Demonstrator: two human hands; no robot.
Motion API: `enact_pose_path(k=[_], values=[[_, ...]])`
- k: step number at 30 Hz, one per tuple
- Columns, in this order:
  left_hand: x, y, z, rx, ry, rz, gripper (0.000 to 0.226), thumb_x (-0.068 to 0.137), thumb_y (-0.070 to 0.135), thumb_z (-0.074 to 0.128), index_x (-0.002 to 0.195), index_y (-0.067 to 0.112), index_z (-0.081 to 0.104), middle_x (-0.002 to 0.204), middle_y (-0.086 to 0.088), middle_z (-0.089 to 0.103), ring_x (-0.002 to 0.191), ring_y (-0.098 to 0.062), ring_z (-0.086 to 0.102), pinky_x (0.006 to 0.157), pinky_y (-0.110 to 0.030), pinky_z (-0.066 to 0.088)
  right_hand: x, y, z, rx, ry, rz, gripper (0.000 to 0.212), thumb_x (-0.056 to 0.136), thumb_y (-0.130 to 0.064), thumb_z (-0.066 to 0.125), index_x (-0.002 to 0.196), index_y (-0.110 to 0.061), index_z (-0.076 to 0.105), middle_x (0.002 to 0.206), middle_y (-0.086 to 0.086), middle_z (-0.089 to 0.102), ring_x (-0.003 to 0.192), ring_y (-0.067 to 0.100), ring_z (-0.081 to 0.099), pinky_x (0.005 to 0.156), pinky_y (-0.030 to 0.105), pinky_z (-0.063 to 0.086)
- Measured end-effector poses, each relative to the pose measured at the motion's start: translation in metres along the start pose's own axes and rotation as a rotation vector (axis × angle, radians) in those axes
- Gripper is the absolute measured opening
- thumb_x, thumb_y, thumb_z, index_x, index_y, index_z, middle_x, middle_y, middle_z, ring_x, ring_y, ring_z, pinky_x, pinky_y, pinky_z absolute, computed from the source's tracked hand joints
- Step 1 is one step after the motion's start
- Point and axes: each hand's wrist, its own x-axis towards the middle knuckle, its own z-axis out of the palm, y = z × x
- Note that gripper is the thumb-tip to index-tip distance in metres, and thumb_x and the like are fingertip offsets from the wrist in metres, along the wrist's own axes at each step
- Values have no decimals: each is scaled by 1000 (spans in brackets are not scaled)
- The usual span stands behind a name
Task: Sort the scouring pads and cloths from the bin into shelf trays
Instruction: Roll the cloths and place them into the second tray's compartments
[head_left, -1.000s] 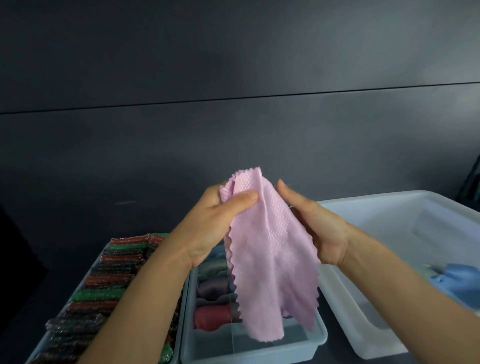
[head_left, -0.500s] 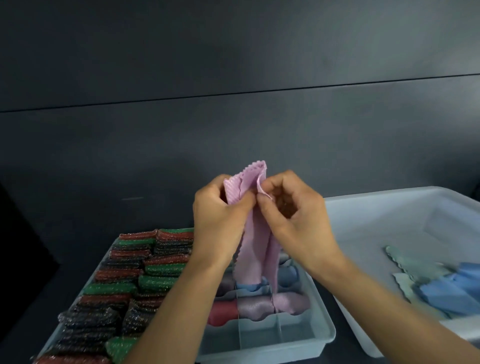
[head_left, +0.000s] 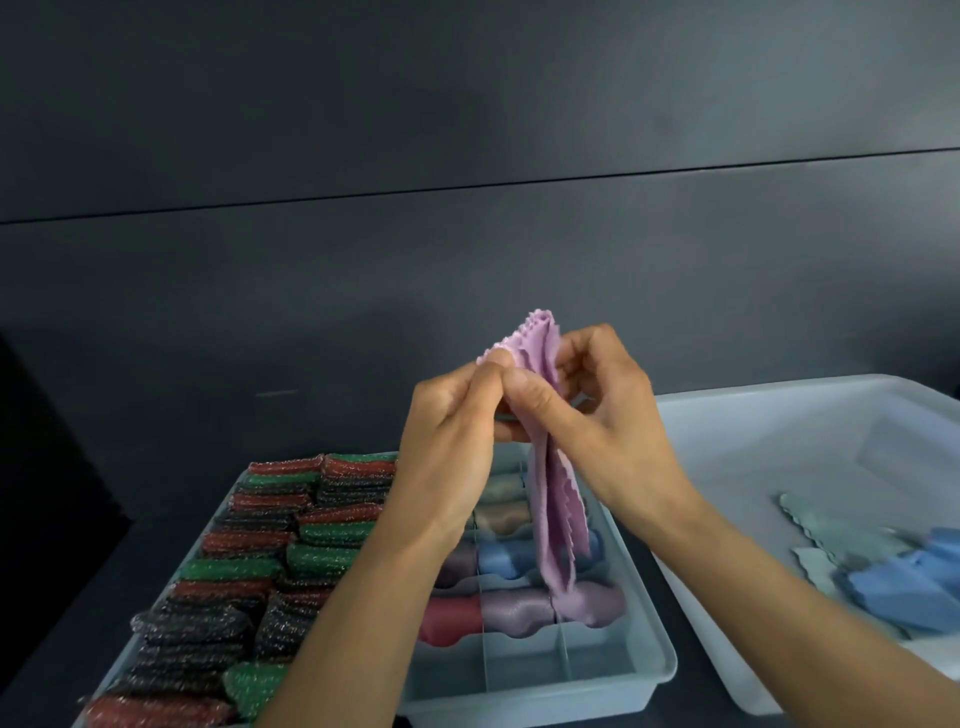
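Right of the fingers sits the large translucent white plastic bin (head_left: 779, 431); below them lies the pale blue divided shelf tray (head_left: 613, 680) of rolled cloths. Both the left hand (head_left: 452, 441) and right hand (head_left: 608, 415) pinch the lilac scallop-edged cloth (head_left: 556, 514), which hangs over the tray. To roll neatly, the folded edges should be kept aligned and taut.

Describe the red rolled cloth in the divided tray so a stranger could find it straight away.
Start at the divided tray in the middle, between the tray of scouring pads and the big bin. Look along its nearest filled row, at the left end. The red cloth is the only red roll there; its neighbours are purple.
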Motion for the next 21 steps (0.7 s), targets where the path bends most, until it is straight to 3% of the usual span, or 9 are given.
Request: enact_pose_path(k=[2,5,7,10,12,15,17,21], values=[[3,3,-2,-27,-32,-20,38,104,19,42,90,-1,72,87,-19,74,84,-29,73,78,-41,59,3,-1,-1,58,5,50,36,79,-39,76,91,-16,52,75,-5,59,70,21,61,63,28,52],[5,7,-6,-51,-78,-42,36,103,20,45,95,-4,71,91,-23,73,85,-31,72,76,-37,60,4,-1,-3,33,13,6,21,84,-20,73,90,-12,56,72,5,61,64,21,57,59,34,51],[7,9,-10,-1,-65,-13,34,101,23,48,92,0,72,89,-14,74,82,-21,70,77,-30,58,5,2,-6,125,78,24,15,86,-9,68,81,-5,54,69,14,55,59,21,50,55,33,44],[12,20,-24,110,-18,65,33,100,29,50,84,8,70,81,1,68,80,-5,64,78,-11,47,6,5,-17,302,156,150,16,78,-13,65,73,-5,53,66,7,49,58,15,43,50,25,37],[14,27,-33,105,-77,66,36,100,31,48,75,12,66,76,2,63,75,-7,60,79,-15,45,6,4,-22,435,73,227,13,73,-14,65,79,-8,56,69,2,56,59,11,50,52,19,41],[16,34,-33,108,-188,57,35,101,31,48,74,18,65,74,5,60,74,-9,58,84,-28,42,6,5,-29,627,-144,345,38,72,-20,71,106,-5,61,89,3,67,77,14,64,66,22,53],[15,37,-32,142,-230,61,35,101,32,47,79,12,66,76,5,61,77,-9,59,87,-29,42,7,3,-31,686,-229,410,46,74,-20,71,116,-3,61,95,6,68,83,16,65,71,25,54],[13,34,-37,190,-228,73,38,100,34,47,77,10,67,76,-2,63,77,-12,60,88,-31,46,6,-1,-39,709,-203,433,5,73,-4,71,76,-7,68,69,2,65,59,11,59,54,20,48]])
